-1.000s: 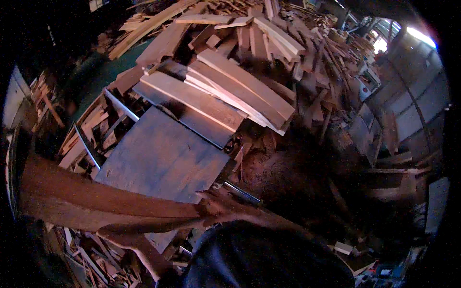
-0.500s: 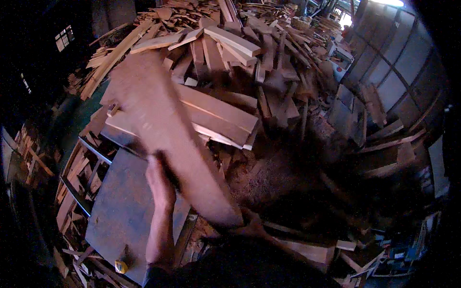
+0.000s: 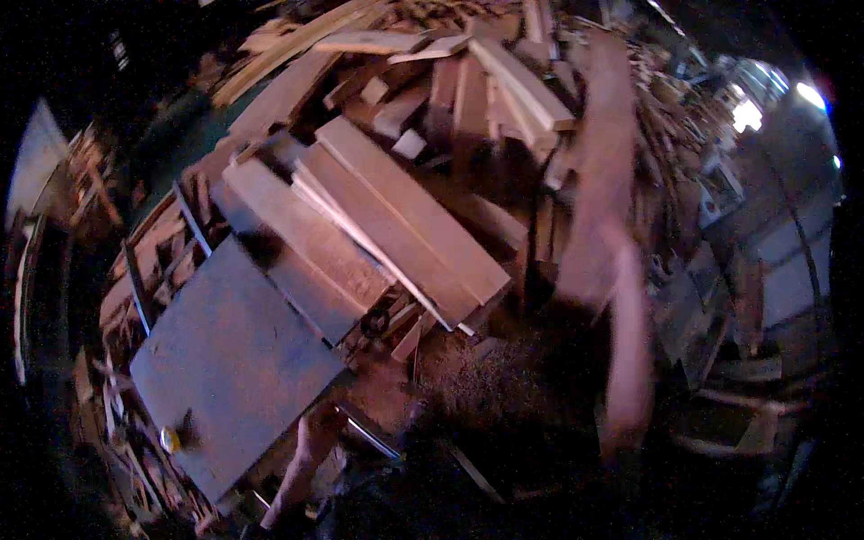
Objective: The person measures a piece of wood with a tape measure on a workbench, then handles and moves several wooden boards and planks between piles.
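A long, wide wooden board [image 3: 601,135] stands out to the right, blurred, its far end toward the wood pile. My right hand [image 3: 617,239] is at its near part, arm stretched forward, and appears to grip its edge; motion smears the fingers. My left hand [image 3: 317,427] is low, beside the near right edge of a flat metal table [image 3: 234,360] and close to a shiny metal bar [image 3: 371,434]. Its fingers are too dark and small to make out. Several planks [image 3: 409,211] lie side by side just beyond the table.
A yellow tape measure [image 3: 169,439] rests on the table's near left corner. Sawdust [image 3: 477,369] is heaped right of the table. Wood offcuts [image 3: 513,81] are piled high at the back. Metal rails [image 3: 192,219] jut out on the left.
The board has swung from in front of me to the right with my right hand. My left hand has left the board and dropped lower. The view has turned, uncovering the planks and table.
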Motion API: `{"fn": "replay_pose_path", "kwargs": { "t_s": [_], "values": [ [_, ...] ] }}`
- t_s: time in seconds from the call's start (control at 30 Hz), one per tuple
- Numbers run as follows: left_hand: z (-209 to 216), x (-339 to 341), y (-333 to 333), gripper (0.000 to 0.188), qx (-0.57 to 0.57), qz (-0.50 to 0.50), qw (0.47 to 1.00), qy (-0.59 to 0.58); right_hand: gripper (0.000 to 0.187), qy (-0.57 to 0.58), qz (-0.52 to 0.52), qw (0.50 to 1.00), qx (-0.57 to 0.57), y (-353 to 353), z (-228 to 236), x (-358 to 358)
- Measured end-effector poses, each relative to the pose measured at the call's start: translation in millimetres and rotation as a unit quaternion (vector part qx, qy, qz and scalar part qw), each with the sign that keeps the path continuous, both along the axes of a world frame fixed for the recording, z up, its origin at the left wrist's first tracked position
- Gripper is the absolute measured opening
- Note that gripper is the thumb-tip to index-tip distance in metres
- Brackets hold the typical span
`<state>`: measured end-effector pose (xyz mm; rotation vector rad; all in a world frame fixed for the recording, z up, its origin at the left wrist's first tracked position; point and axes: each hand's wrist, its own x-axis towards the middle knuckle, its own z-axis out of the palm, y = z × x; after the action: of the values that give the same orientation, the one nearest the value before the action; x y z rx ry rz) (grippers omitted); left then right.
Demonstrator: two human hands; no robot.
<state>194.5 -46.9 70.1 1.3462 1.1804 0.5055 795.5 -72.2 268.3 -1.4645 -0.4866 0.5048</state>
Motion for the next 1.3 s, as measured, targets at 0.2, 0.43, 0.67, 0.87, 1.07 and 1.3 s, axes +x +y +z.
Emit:
{"fn": "replay_pose_path", "kwargs": {
  "t_s": [0.2, 0.43, 0.67, 0.87, 1.07, 1.3],
  "values": [
    [19.7, -2.9, -24.5, 0.026, 0.036, 0.131, 0.99, 0.023, 0.055, -0.166, -0.013, 0.976, -0.138, 128.4, 74.8, 118.7],
    [-77.2, -4.6, -83.7, 0.028, -0.064, 0.16, 0.977, -0.13, 0.058, -0.36, 0.324, 0.839, -0.249, 197.0, -73.9, -88.0],
    [-28.3, 4.0, -94.0, 0.03, -0.091, 0.225, 0.964, -0.109, 0.11, -0.415, 0.296, 0.803, -0.309, 197.2, -153.3, -147.9],
    [-2.2, -5.3, -113.4, 0.03, -0.002, 0.244, 0.969, -0.031, 0.097, -0.349, 0.296, 0.839, -0.293, 206.2, -169.4, -116.6],
    [49.4, 9.9, -89.5, 0.043, -0.102, 0.18, 0.97, -0.129, 0.067, -0.258, 0.379, 0.852, -0.252, 179.6, -100.0, -136.1],
    [30.6, 91.9, -15.8, 0.059, -0.102, 0.008, 0.964, -0.245, 0.087, 0.391, 0.527, 0.744, -0.128, 69.1, -83.1, -170.3]
  ]
}}
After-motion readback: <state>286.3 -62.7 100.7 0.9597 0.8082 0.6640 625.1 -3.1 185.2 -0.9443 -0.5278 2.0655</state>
